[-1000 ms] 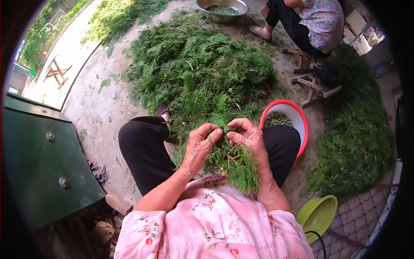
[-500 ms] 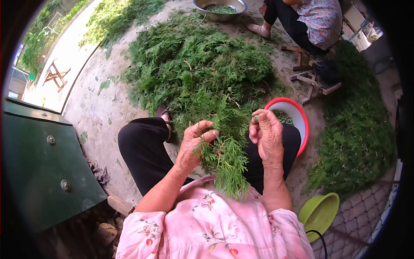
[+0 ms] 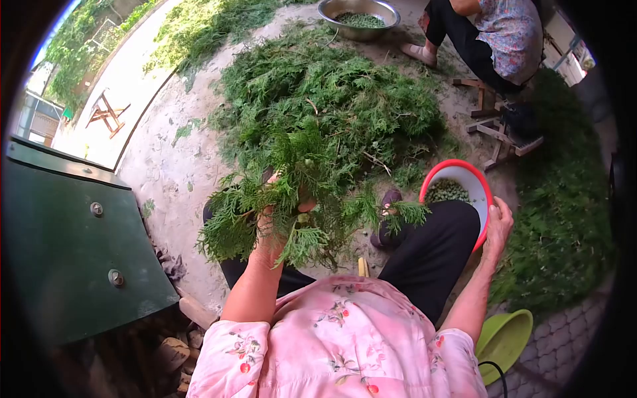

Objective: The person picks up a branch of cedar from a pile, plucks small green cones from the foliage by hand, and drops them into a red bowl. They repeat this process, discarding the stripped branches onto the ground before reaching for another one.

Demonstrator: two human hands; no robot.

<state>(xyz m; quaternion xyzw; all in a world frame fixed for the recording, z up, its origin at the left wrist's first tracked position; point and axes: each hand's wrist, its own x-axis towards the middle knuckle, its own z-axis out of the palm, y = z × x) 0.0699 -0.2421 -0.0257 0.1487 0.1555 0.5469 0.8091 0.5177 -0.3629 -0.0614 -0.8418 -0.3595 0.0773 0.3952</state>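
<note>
Head view: left hand (image 3: pixel 269 229), clamped on sprigs (image 3: pixel 292 179), rose; right hand (image 3: pixel 499 225), unclenched, reached basin (image 3: pixel 458 166)

The green feathery sprig bunch (image 3: pixel 285 199) is at centre. At three o'clock a red-rimmed plastic basin (image 3: pixel 458 162), white inside, holds pale green bits. A lime-green plastic bowl (image 3: pixel 507 335) is at five. At six, a pink cotton blouse (image 3: pixel 345 331) has red-and-green flower print.

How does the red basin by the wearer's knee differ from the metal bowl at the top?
The red basin is red outside, white inside; the metal bowl is bare shiny steel. The red basin sits beside the right hand; the metal bowl lies far off by another person's foot. Both hold small green bits.
</note>
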